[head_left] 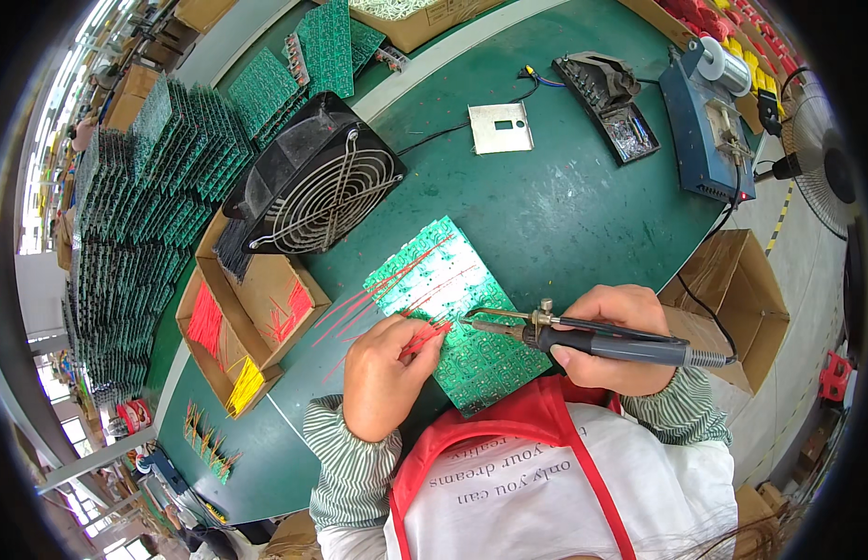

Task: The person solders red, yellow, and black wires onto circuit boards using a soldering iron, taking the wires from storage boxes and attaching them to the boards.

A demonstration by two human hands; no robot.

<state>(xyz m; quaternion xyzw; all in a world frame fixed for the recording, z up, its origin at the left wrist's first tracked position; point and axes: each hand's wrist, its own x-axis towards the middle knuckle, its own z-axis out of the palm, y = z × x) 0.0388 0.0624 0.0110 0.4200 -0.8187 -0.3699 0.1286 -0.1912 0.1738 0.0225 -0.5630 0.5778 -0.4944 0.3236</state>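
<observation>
A green circuit board panel [494,373] lies at a slant on the table in front of me. Several red wires [396,277] stretch across its upper left part. My left hand [387,371] is closed at the board's left edge, pinching red wire at the fingertips. In my right hand [621,341] is a soldering iron [606,345] with a thin metal feed tube beside its tip. That tip points left and meets the board close to my left fingertips; whether it touches a wire I cannot make out.
A black fan [322,177] with a wire guard stands beyond the board. Left of it are a cardboard tray [256,327] of red and yellow wires and tall stacks of circuit boards [135,233]. A blue solder feeder [705,131] sits far right, above an open cardboard box [733,303].
</observation>
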